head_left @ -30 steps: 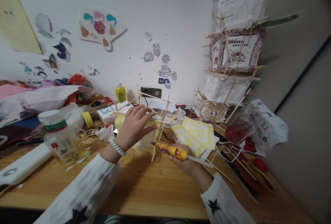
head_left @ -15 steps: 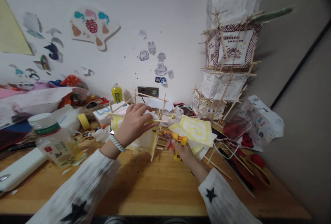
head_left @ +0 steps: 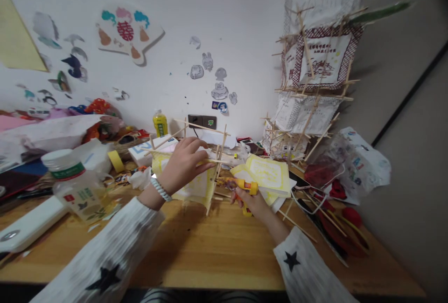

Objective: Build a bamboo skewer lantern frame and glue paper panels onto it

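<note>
Pale wooden sticks form a light, open frame (head_left: 219, 151) standing mid-table on a wooden tabletop (head_left: 196, 256), with a yellow-and-white panel (head_left: 196, 191) across its near side. The person's left hand (head_left: 187, 165) reaches over it, fingers curled, thumb and forefinger nearly together, apparently pinching a thin crossbar. The right hand (head_left: 250, 201) wraps around the grip of a yellow glue gun (head_left: 241, 184), its nozzle close to the frame's right-hand uprights; whether they touch is unclear. The frame looks nearly weightless, stiff along each stick but fragile at the joints; the panel seems soft. A gentle pinch on a stick near a corner would suit it best.
</note>
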The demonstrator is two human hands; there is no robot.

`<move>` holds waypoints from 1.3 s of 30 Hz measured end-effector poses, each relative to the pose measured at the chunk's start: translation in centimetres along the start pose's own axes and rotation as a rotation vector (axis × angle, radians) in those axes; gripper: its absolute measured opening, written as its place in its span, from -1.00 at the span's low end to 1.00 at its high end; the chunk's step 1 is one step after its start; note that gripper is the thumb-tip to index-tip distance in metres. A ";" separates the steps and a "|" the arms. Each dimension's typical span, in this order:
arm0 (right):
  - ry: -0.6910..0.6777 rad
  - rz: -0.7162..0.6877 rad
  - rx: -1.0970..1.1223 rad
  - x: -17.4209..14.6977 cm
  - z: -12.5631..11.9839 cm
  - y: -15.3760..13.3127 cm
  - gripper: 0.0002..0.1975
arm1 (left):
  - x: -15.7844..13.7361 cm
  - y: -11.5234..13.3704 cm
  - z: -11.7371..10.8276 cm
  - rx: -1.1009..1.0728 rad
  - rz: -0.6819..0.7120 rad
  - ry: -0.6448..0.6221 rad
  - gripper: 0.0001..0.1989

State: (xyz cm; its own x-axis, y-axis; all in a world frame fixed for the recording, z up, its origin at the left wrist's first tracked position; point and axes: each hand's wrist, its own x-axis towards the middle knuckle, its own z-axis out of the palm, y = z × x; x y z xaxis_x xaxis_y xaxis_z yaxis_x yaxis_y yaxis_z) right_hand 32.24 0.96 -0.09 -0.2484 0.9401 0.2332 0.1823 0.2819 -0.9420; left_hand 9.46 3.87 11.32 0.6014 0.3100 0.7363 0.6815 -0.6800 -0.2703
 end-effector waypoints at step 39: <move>-0.179 0.144 -0.082 0.1 0.2 1.4 -0.64 | 0.2 0.8 -0.4 -0.004 -0.062 -0.046 -0.71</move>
State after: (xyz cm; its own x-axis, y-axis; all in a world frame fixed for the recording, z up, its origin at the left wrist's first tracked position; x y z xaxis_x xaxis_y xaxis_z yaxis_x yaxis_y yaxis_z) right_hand 32.27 1.37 -1.41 -0.3774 0.9250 0.0444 0.3025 0.1685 -0.9381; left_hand 9.94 3.17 11.48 0.5767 0.3820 0.7221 0.7165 -0.6612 -0.2225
